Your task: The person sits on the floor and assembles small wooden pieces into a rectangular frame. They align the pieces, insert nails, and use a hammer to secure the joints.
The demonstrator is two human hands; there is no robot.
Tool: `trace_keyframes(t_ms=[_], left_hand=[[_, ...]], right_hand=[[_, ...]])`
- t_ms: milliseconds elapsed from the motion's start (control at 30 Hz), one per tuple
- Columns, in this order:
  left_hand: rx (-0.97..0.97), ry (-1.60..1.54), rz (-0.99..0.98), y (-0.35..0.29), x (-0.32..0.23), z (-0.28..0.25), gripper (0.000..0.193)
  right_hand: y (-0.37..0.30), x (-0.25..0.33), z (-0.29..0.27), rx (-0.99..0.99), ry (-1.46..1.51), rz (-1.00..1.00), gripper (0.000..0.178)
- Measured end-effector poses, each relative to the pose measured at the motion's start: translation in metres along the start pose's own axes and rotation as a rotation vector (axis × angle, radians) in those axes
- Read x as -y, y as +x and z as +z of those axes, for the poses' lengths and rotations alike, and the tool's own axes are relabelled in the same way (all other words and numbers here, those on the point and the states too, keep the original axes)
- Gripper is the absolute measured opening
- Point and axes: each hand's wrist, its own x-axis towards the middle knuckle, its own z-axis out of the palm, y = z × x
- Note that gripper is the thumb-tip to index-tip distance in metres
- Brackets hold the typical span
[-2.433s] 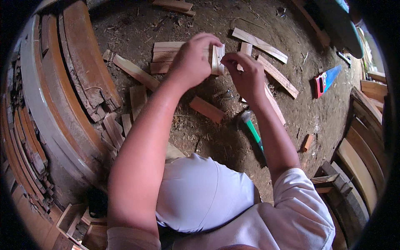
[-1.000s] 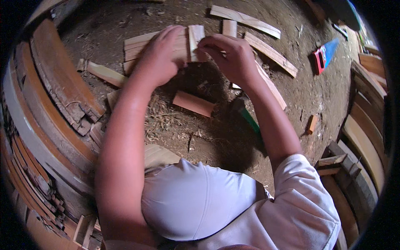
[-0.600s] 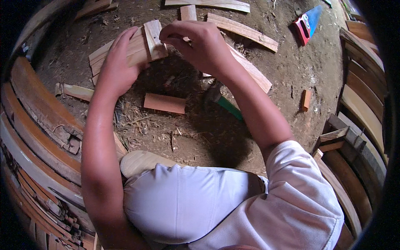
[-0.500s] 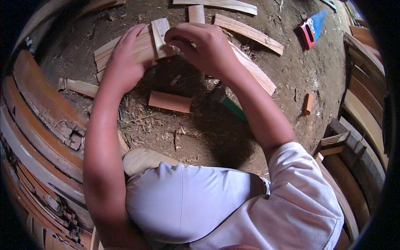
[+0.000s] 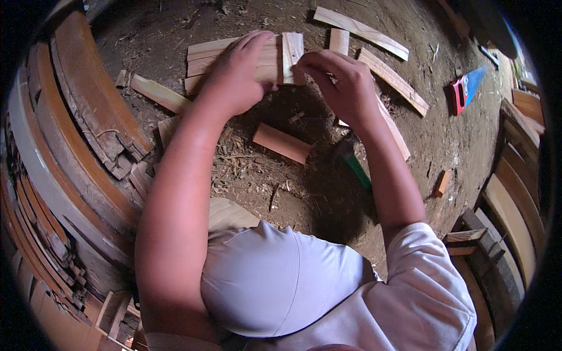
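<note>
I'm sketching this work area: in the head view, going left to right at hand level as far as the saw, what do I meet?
Brown curved board → left hand → short pale wooden strip → right hand → slanting light board → red-handled saw.

Earth floor [image 5: 436, 137], strewn with debris [image 5: 237, 161]. Slat [image 5: 393, 81] and handsaw [image 5: 466, 90] lie right of the right fingers [image 5: 313, 59]; reddish block [image 5: 282, 143] and green-handled hammer [image 5: 357, 172] lie bodyward of them.

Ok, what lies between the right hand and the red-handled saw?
In the head view, a pale curved wood strip lies between right hand and saw, with dirt floor beyond it.
</note>
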Motion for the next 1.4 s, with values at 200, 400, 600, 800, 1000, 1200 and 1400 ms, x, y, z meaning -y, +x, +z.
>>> trace_keyframes(t_ms=[200,400,600,800,1000,1200,1400], left_hand=[[-0.021,0.013,0.006,-0.003,0.001,0.002,0.089],[-0.011,0.032,0.004,-0.001,0.004,0.003,0.084],[-0.031,0.029,0.037,0.0,0.001,0.003,0.086],[-0.053,0.021,0.077,0.001,0.007,0.003,0.089],[-0.035,0.031,0.057,0.001,0.004,0.002,0.089],[-0.098,0.16,0.138,0.002,0.0,0.0,0.088],[-0.01,-0.264,0.029,0.011,-0.036,-0.006,0.06]], right_hand=[[0.0,0.004,0.001,0.007,-0.042,0.0,0.016],[0.0,0.005,0.0,0.0,-0.07,-0.014,0.015],[-0.001,0.002,0.0,0.003,-0.065,-0.025,0.013],[0.0,0.006,0.0,-0.006,-0.069,-0.04,0.015],[-0.002,0.003,0.003,-0.024,-0.093,-0.085,0.016],[-0.002,0.002,0.002,0.012,-0.093,-0.067,0.016],[-0.006,-0.003,0.0,-0.034,-0.146,-0.097,0.017]])
